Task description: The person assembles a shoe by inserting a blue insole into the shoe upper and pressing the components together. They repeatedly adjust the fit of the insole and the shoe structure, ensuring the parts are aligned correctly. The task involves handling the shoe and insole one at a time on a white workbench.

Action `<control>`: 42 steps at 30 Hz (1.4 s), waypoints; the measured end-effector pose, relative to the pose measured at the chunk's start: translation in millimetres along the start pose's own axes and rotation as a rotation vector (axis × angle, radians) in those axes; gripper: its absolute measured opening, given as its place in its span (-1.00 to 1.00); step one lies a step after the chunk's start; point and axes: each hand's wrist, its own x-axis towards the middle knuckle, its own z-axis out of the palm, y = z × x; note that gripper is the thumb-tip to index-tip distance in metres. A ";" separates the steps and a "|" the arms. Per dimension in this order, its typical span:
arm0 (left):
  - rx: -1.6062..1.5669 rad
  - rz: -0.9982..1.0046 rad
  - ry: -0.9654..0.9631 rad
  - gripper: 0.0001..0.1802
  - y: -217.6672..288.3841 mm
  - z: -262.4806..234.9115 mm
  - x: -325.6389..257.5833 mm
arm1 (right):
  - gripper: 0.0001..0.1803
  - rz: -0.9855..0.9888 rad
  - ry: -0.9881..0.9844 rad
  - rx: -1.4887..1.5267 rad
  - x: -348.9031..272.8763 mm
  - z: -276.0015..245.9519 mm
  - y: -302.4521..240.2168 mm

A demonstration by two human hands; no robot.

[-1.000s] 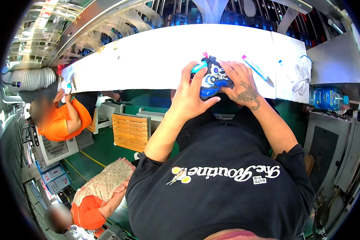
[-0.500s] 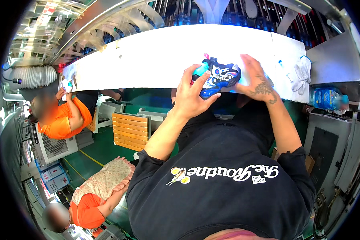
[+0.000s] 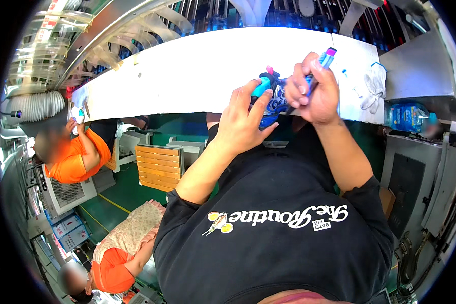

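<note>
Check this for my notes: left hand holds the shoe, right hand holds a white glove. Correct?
Not quite: the head view shows the right hand holding a slim, pink-ended tool instead. The left hand does hold the shoe.

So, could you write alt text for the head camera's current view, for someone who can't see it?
A person's left hand steadies a blue, black and white sneaker at the near edge of a white worktable, while the right hand grips a slim blue tool beside it. Two people in orange tops appear at picture left.
</note>
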 end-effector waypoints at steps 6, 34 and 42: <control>0.012 -0.013 -0.023 -0.07 5.0 -0.2 3.1 | -0.62 -0.076 0.011 0.118 1.4 7.7 32.7; -0.037 0.021 0.059 -0.21 7.2 12.5 5.5 | -0.46 0.170 0.330 0.544 1.5 -27.2 27.8; -0.048 -0.028 0.064 -0.23 6.0 10.7 3.0 | -0.49 0.130 0.407 0.385 6.9 -12.5 28.0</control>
